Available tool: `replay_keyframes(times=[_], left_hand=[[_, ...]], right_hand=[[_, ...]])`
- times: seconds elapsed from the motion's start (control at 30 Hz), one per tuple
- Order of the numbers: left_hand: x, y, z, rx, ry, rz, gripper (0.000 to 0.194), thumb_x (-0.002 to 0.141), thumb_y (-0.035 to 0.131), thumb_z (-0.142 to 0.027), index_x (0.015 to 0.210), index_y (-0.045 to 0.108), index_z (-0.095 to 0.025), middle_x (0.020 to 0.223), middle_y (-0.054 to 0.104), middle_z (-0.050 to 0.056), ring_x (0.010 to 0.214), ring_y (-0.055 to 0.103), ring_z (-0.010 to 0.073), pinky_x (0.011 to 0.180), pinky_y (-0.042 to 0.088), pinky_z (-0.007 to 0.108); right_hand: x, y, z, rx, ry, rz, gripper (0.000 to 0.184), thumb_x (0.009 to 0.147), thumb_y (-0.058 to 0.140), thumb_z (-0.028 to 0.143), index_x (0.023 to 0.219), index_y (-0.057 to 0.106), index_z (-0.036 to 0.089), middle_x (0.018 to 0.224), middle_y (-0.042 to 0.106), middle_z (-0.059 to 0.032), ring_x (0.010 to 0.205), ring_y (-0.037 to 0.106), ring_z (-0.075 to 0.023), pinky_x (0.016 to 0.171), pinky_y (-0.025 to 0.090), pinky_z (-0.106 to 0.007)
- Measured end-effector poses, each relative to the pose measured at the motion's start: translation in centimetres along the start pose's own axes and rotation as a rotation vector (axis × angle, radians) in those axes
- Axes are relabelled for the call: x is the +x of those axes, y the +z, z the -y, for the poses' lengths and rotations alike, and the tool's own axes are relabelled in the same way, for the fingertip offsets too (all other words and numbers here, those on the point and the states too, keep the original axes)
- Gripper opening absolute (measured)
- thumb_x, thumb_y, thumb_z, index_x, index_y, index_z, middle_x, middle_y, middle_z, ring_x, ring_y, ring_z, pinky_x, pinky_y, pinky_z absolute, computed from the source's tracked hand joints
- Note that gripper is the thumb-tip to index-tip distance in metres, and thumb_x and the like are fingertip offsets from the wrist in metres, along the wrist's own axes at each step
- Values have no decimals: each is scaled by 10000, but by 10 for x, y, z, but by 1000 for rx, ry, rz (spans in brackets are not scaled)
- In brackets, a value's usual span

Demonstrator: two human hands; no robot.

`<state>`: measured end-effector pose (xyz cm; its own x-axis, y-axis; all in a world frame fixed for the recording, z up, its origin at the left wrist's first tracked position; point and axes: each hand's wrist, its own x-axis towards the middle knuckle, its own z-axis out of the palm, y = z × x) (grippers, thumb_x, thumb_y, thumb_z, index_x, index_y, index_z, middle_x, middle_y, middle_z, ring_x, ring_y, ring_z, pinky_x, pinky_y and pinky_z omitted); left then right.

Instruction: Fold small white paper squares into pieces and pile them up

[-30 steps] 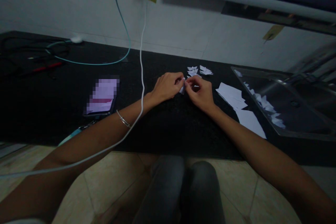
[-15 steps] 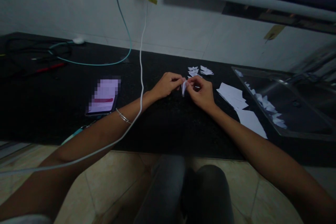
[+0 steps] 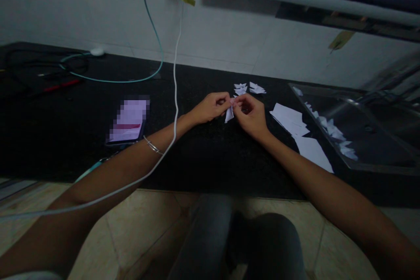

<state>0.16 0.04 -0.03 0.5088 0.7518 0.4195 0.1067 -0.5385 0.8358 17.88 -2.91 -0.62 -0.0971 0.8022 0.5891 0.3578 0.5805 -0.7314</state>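
Observation:
My left hand [image 3: 210, 107] and my right hand [image 3: 250, 114] meet over the middle of the black counter [image 3: 203, 157]. Both pinch one small folded piece of white paper [image 3: 229, 114], which hangs down between the fingertips. A silver bangle [image 3: 152, 145] sits on my left wrist. Just behind the hands lie a few small folded paper pieces [image 3: 248, 89]. To the right of my right hand is a stack of flat white paper sheets [image 3: 291, 121].
A phone [image 3: 128, 121] lies lit on the counter at the left. A white cable [image 3: 175, 74] hangs across my left forearm, and a teal cable [image 3: 131, 79] loops behind. A steel sink [image 3: 354, 131] with paper scraps is at the right. My knees show below the counter edge.
The hands stay together in the same spot. The paper piece has turned and now hangs lower from the fingertips, held by its top.

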Motion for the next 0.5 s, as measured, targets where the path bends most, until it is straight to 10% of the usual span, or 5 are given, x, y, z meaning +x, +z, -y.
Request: replay_keyframes(times=[0.5], left_hand=[[0, -2, -5, -294, -109, 176, 430, 943, 616, -583, 781, 562, -188, 507, 449, -78, 395, 437, 44, 409, 313, 189]], right_hand=[[-1, 5, 3, 216, 129, 56, 299, 855, 715, 531, 867, 619, 247, 619, 573, 31, 512, 530, -130, 458, 430, -285]])
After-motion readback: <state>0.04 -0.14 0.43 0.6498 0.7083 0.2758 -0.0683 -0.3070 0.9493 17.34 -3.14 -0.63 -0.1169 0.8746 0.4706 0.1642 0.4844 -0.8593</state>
